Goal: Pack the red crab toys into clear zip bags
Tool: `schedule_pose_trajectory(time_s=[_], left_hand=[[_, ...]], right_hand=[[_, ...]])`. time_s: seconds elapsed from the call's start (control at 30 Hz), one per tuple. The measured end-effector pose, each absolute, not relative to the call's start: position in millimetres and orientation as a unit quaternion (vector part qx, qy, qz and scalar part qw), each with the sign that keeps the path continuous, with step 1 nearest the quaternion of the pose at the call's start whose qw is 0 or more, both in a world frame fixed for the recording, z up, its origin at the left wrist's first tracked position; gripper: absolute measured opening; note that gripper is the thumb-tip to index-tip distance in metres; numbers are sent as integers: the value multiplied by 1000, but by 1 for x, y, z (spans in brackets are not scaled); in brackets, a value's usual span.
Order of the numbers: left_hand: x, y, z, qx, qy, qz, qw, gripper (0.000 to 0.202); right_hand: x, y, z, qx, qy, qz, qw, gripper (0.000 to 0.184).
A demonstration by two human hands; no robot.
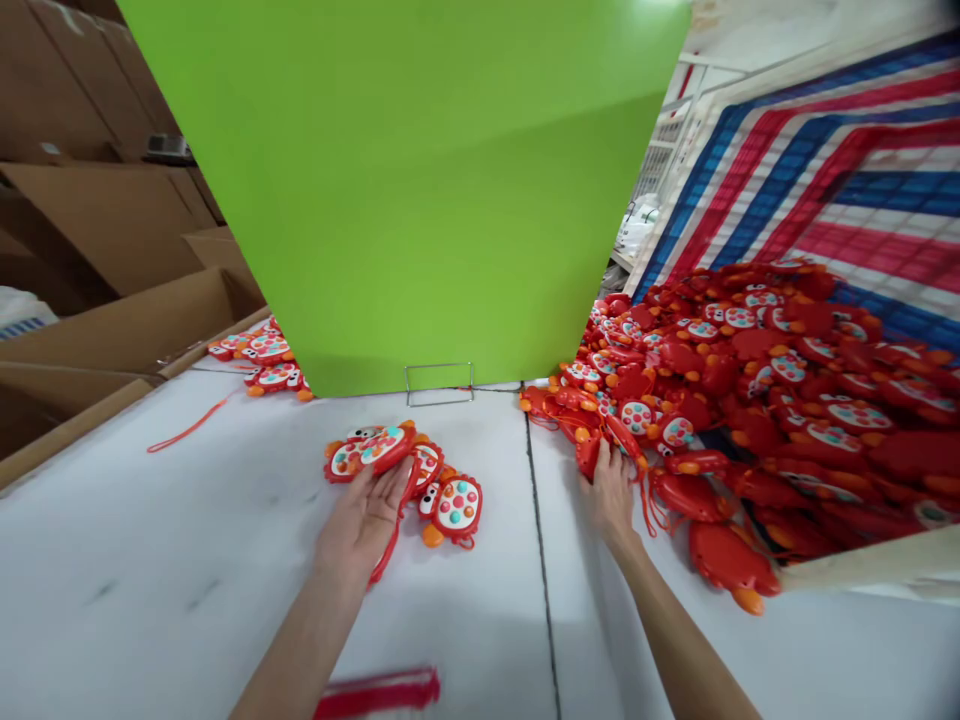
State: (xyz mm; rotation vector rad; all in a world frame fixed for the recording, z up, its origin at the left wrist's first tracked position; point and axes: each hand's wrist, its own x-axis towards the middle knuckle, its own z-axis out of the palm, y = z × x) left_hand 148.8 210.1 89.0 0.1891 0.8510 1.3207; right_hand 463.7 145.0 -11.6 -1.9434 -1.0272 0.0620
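My left hand (367,510) reaches over the middle of the white table, its fingers stretched out against a small group of red animal-shaped toys (390,447). These have white panels with coloured buttons, round eyes and orange parts. Just right of that hand, another such toy (457,503) lies with its panel up and a cord loop at its end. A red strip hangs below my left fingers. At the near edge of the large pile, my right hand (611,490) has its fingers curled on a red toy (588,456); its fingertips are partly hidden among toys and cords.
A large heap of the same toys (750,400) spills from a bin lined with striped cloth (795,190). A tall green board (435,200) stands ahead, a wire stand (439,402) at its foot. Cardboard boxes (112,330) line the left; a red cord (187,427) lies nearby.
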Motion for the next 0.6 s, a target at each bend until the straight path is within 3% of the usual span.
schedule_pose_trajectory(time_s=[0.23, 0.33, 0.4, 0.5, 0.6], left_hand=[[154, 188, 101, 92, 414, 511, 748, 22], [180, 157, 82, 180, 409, 396, 802, 12], [201, 135, 68, 224, 403, 323, 826, 16], [225, 111, 51, 266, 382, 288, 837, 31], [231, 104, 43, 303, 353, 304, 831, 33]], right_hand=[[466, 115, 2, -750, -299, 104, 581, 47], [448, 94, 10, -704, -233, 193, 642, 42], [423, 79, 15, -667, -203, 257, 669, 37], [379, 56, 23, -609, -179, 360, 684, 32], [347, 37, 29, -514, -136, 479, 699, 27]])
